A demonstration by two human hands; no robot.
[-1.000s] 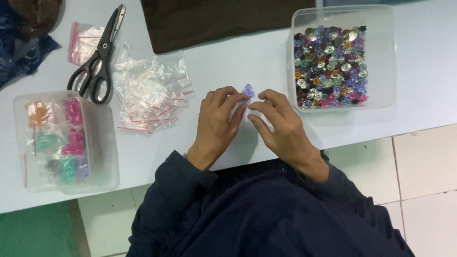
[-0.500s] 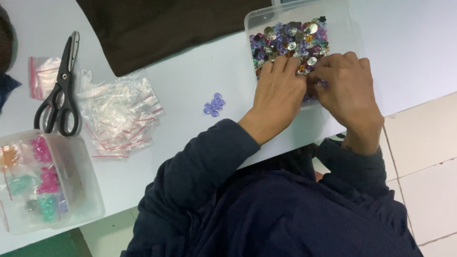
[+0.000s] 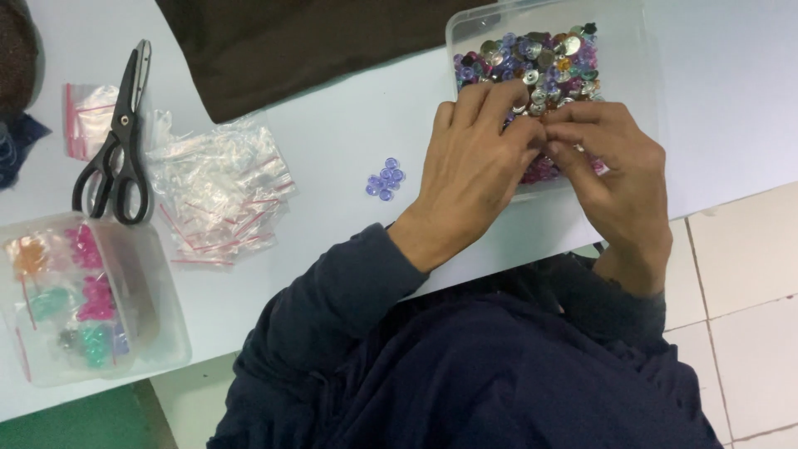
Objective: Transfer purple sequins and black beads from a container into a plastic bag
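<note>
Both hands meet fingertip to fingertip, left hand (image 3: 474, 170) palm down, right hand (image 3: 619, 175) curled, dark sleeves at wrists.

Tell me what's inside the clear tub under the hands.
The clear tub holds mixed loose buttons, purple, silver, pink and gold. The left hand and right hand cover its near half, so that part is hidden.
</note>
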